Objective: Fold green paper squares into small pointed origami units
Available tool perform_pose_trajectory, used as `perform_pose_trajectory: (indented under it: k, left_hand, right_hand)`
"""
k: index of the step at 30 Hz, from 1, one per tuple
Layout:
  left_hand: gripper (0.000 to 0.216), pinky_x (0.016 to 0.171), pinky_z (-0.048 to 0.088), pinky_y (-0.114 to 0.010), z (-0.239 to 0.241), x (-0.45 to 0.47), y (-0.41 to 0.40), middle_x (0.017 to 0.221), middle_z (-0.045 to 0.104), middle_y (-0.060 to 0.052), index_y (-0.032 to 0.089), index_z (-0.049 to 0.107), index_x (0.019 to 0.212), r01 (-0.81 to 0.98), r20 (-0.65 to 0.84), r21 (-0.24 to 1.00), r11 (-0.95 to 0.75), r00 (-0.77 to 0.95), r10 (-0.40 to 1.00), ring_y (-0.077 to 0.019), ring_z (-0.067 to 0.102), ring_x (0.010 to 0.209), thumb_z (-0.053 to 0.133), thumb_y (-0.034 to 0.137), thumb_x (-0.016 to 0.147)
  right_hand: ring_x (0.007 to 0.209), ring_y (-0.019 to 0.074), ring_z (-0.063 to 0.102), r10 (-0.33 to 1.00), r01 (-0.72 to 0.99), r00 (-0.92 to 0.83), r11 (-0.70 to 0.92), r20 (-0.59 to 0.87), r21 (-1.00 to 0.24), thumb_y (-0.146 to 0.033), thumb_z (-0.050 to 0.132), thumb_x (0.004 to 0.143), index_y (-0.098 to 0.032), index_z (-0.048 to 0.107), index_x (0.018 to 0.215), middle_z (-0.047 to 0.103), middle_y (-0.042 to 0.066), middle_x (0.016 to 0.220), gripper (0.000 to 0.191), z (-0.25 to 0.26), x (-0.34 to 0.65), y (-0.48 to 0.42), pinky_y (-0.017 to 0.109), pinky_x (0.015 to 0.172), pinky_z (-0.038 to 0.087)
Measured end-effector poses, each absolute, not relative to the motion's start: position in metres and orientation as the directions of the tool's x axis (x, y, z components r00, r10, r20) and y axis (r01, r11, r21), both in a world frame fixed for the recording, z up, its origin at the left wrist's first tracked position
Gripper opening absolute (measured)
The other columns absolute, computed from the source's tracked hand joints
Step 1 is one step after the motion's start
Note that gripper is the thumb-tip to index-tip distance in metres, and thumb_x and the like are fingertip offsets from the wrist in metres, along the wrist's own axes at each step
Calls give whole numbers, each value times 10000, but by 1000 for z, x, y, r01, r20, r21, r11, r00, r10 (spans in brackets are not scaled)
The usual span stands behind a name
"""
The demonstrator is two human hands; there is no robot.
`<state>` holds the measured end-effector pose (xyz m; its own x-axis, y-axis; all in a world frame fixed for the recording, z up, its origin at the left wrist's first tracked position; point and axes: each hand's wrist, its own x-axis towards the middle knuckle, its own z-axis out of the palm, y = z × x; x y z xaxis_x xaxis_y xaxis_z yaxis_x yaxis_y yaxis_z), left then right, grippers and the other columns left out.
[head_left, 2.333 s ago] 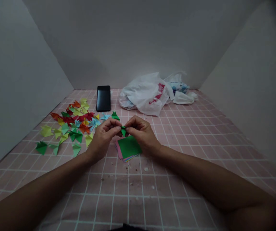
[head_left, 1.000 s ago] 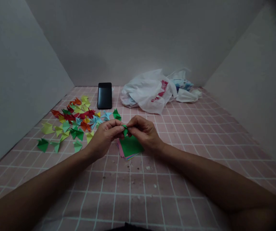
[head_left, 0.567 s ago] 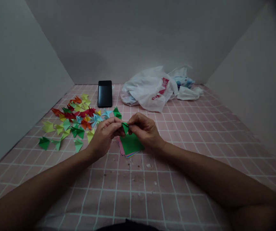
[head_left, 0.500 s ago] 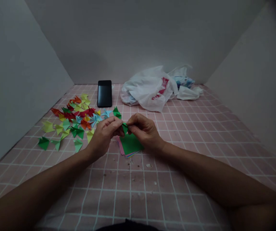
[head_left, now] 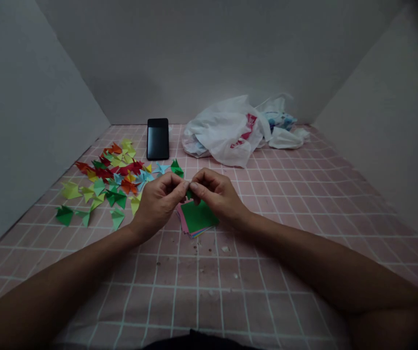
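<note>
A small folded piece of paper (head_left: 189, 194) is in the air between the two hands, near the far edge of a stack of square sheets (head_left: 199, 217). It is deep green, close in colour to the sheet on top of the stack, and far smaller than that sheet. Only a dark sliver shows below the thumbs; the fingers cover the rest, so its full outline cannot be told. The left hand (head_left: 158, 203) pinches it between thumb and curled fingers, and the right hand (head_left: 220, 197) grips it the same way from the other side, the two thumb tips close together. Under the green top sheet, pink, blue and yellow edges stick out unevenly. To the left, pointed paper shapes (head_left: 116, 197) in red, orange, yellow, light blue and green lie scattered on the pink checked cloth (head_left: 194, 306), near a black phone (head_left: 158, 139)
</note>
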<state>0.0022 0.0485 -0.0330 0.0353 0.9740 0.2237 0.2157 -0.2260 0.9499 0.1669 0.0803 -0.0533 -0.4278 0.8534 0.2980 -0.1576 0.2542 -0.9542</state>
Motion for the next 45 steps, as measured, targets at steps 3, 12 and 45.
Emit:
perform_pose_trajectory:
  k: [3, 12, 45]
  left_hand:
    - [222, 590, 449, -253, -34, 2, 49, 637, 609, 8, 181, 627, 702, 231, 233, 943, -240, 59, 971, -119, 574, 594, 666, 326, 866]
    - [174, 590, 451, -252, -34, 2, 50, 677, 606, 9, 174, 645, 763, 188, 189, 959, -211, 132, 973, -122, 570, 618, 679, 323, 846]
    - [286, 543, 411, -243, -41, -4, 61, 604, 556, 22, 174, 599, 704, 187, 113, 972, -141, 151, 982, -111, 514, 549, 682, 411, 843]
  right_hand:
    - [579, 91, 535, 854, -107, -416, 296, 313, -949, -342, 614, 922, -185, 552, 765, 576, -28, 673, 231, -54, 167, 80, 241, 559, 420]
    - [605, 117, 484, 847, 50, -382, 418, 370, -907, -309, 552, 946, -202, 520, 729, 532, -25, 627, 244, -58, 168, 76, 254, 557, 350]
    - [462, 73, 380, 760, -71, -620, 191, 193, -979, -309, 588, 891, -204, 501, 691, 432, -73, 536, 242, -57, 167, 88, 208, 453, 289]
